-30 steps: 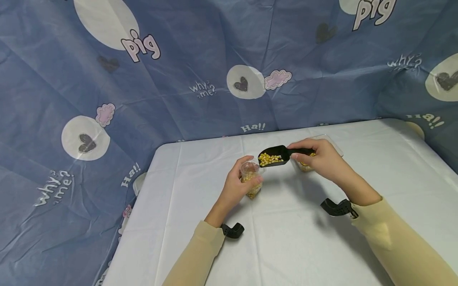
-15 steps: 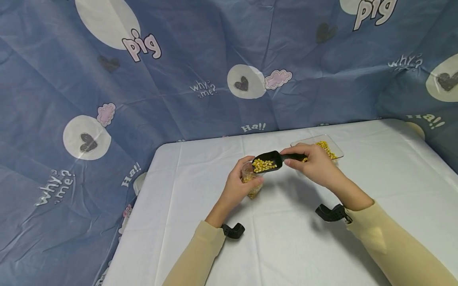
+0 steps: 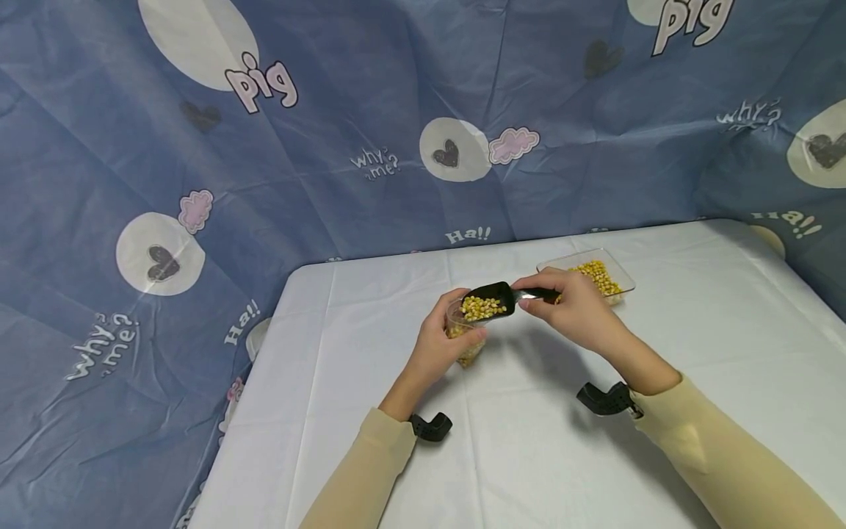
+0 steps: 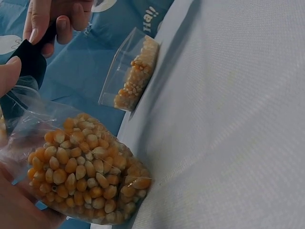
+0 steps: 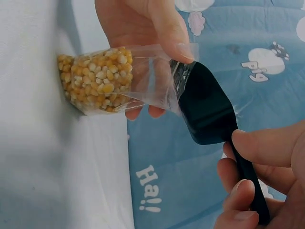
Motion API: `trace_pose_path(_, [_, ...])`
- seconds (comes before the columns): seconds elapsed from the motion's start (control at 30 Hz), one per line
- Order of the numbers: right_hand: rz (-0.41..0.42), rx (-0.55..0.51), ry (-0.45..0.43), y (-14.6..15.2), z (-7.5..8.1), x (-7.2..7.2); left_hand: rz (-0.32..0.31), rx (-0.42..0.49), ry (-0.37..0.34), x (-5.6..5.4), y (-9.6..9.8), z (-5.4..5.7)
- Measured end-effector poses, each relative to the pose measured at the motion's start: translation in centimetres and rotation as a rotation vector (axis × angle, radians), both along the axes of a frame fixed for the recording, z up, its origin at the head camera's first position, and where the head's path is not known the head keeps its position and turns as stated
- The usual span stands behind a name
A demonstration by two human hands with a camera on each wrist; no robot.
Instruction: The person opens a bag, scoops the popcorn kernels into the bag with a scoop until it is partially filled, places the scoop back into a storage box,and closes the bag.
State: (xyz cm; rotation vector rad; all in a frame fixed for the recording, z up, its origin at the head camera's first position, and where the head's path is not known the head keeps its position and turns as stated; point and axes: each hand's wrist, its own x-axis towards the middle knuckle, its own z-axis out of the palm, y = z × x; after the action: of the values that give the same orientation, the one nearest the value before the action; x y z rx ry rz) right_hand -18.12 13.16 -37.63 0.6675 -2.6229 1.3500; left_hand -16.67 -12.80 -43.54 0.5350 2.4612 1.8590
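Note:
A clear plastic bag (image 4: 86,171), its lower part full of corn kernels, stands upright on the table. My left hand (image 3: 438,339) holds it near the top, fingers and thumb around the mouth. In my right hand (image 3: 573,307) is a black scoop (image 5: 207,105), pinched by its handle between thumb and fingers. Yellow corn kernels (image 3: 481,308) lie in the scoop, seen in the head view. The scoop's front edge sits at the bag's mouth, tipped slightly toward it. The right wrist view shows the scoop's underside, with its lip inside the bag opening.
Behind my right hand a clear rectangular box (image 3: 617,272) with more corn kernels stands on the white-covered table (image 3: 370,353). A blue printed cloth (image 3: 370,88) hangs at the table's back and left.
My right hand has moved left and slightly down, bringing the loaded scoop from beside the bag to its mouth. The box behind is less covered. My left hand has stayed in place.

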Motion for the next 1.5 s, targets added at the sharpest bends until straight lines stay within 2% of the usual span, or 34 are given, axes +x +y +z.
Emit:
trace_pose_path(0.3, [-0.039, 0.042, 0.027, -0.5, 0.3, 0.7, -0.008, 0.014, 0.007, -0.1, 0.0, -0.1])
trace_pose_path(0.57, [-0.043, 0.080, 0.140, -0.9, 0.4, 1.2, 0.003, -0.010, -0.036, 0.0, 0.2, 0.2])
trace_pose_path(0.83, [-0.049, 0.120, 0.256, -1.3, 0.7, 1.8, -0.008, -0.013, -0.039, 1.4, 0.5, 2.9])
trace_pose_path(0.9, [-0.049, 0.129, 0.286, -1.4, 0.8, 1.9, -0.013, -0.012, -0.030, 1.5, 0.5, 2.9])
trace_pose_path(0.97, [-0.049, 0.140, 0.317, -1.5, 0.9, 2.0, -0.010, -0.016, -0.022, 1.3, 0.5, 2.5])
trace_pose_path(1.2, [-0.031, 0.176, 0.435, -1.8, 0.9, 2.3, 0.023, -0.058, -0.006, -0.1, 0.1, -0.1])
trace_pose_path(1.5, [0.004, 0.229, 0.569, -2.0, 1.1, 2.6, 0.032, -0.072, 0.060, -0.3, -0.1, -0.5])
